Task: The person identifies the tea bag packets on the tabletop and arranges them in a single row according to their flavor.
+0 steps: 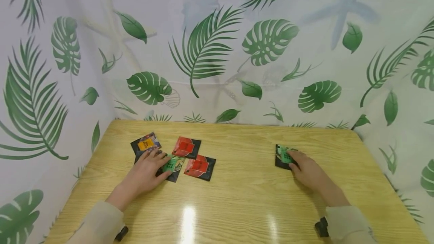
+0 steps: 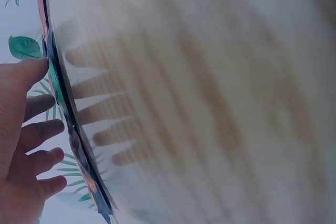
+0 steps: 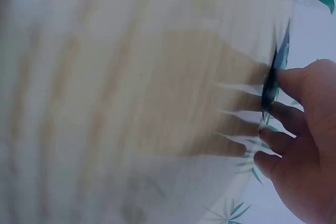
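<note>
My left hand [image 1: 149, 170] lies spread over the left-hand group of small flat packets, its thumb on a green-labelled packet [image 1: 174, 165]. A dark packet [image 1: 138, 155] is mostly hidden beneath that hand. Just beyond the fingertips is a packet with an orange label [image 1: 146, 144]. To the right of this hand are two red-labelled packets, a farther one [image 1: 184, 147] and a nearer one [image 1: 202, 167]. Over on the right, my right hand [image 1: 310, 172] touches another green-labelled packet [image 1: 283, 156] with its thumb and fingertips. Its fingers look loosely extended in the right wrist view.
Both hands work over a light wood-grain table [image 1: 244, 199] with glare spots near its front. Behind and beside it hangs a white cloth [image 1: 217, 101] printed with green leaves. Each wrist wears a black strap, such as the right one [image 1: 321, 227].
</note>
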`<state>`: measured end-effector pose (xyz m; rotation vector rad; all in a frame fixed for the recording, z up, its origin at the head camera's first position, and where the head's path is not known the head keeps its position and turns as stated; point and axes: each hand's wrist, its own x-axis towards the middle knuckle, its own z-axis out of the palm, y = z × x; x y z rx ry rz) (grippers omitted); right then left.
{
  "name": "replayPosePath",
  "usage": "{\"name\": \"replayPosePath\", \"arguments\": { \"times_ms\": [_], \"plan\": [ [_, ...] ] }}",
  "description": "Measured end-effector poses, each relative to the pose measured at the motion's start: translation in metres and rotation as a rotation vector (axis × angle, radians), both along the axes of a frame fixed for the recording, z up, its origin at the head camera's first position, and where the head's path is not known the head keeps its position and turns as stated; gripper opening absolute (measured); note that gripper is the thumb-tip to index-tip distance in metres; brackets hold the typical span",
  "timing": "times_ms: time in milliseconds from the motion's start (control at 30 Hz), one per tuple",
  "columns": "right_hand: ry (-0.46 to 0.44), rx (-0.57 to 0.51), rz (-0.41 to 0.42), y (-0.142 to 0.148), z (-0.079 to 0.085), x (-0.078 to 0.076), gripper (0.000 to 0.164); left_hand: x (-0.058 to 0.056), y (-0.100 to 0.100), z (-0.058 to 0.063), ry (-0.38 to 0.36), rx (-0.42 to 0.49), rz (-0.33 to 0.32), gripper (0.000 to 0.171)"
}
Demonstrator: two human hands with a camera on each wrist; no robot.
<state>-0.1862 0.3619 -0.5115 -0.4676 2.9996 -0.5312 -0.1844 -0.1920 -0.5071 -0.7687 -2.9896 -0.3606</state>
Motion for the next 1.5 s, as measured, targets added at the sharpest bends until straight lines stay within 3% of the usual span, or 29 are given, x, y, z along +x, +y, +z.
{"name": "replayPosePath", "arguments": {
  "times_ms": [300,633,900,1167,1500],
  "plan": [
    [0.002,0.055,-0.029,-0.011,0.002,0.002,0.053,0.004,0.001,0.001,-0.010,-0.034,-0.010,0.057],
    [-0.009,0.047,-0.035,-0.010,0.001,0.002,0.054,0.006,0.004,0.001,0.008,-0.080,-0.016,0.057],
    [-0.029,0.041,-0.042,-0.010,0.001,0.005,0.055,0.011,0.011,0.005,-0.032,-0.102,-0.043,0.057],
    [-0.034,0.042,-0.044,-0.010,0.003,0.005,0.056,0.020,0.019,0.006,-0.073,-0.088,-0.054,0.059],
    [-0.042,0.028,-0.047,-0.010,0.003,0.005,0.055,0.037,0.036,0.010,-0.063,-0.111,-0.042,0.064]
  ]
}}
